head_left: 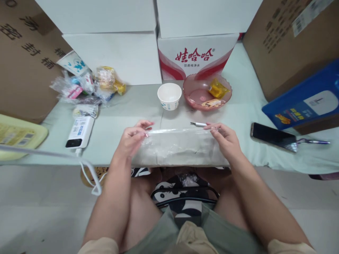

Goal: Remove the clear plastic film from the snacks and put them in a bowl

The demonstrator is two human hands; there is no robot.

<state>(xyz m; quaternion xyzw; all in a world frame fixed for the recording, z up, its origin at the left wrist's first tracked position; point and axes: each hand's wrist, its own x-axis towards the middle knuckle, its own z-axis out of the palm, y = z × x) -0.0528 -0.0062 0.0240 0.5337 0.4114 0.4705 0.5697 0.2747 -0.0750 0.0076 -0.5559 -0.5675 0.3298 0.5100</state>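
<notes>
Between my two hands a clear plastic bag (174,144) is stretched out over the front of the table. My left hand (134,137) pinches its upper left corner, and my right hand (224,135) pinches the upper right corner. A thin white pen-like tool (199,124) with a dark tip lies just beyond the bag, close to my right fingertips; I cannot tell whether they touch it. Behind the bag stands a white paper cup (170,97). To its right a pink scalloped bowl (190,92) holds a yellow packet (218,89) and another wrapped snack (213,103).
At left lie wrapped snacks (106,79), a tipped paper cup (73,63), a white power bank (81,131) with a cable and a yellow bottle (22,135). A phone (274,136), a pen (315,141) and a blue package (304,98) are at right. Boxes (198,56) line the back.
</notes>
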